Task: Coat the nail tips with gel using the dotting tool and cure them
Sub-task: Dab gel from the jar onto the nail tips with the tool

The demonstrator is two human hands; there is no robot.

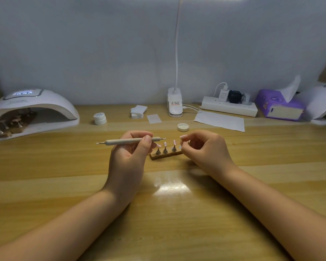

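My left hand grips a beige dotting tool level, its metal tips pointing left and right. Just behind it a small wooden base carries several metal stands with pink nail tips. My right hand pinches one nail tip on its stand at the base's right end, a little above the base. A white gel jar sits at the back left, and an open lid lies behind my right hand. A white curing lamp at the far left holds another wooden base with stands.
A clip desk lamp stands at the back centre beside white wipes. A sheet of paper, a power strip, a purple tissue pack and a second white lamp line the back right.
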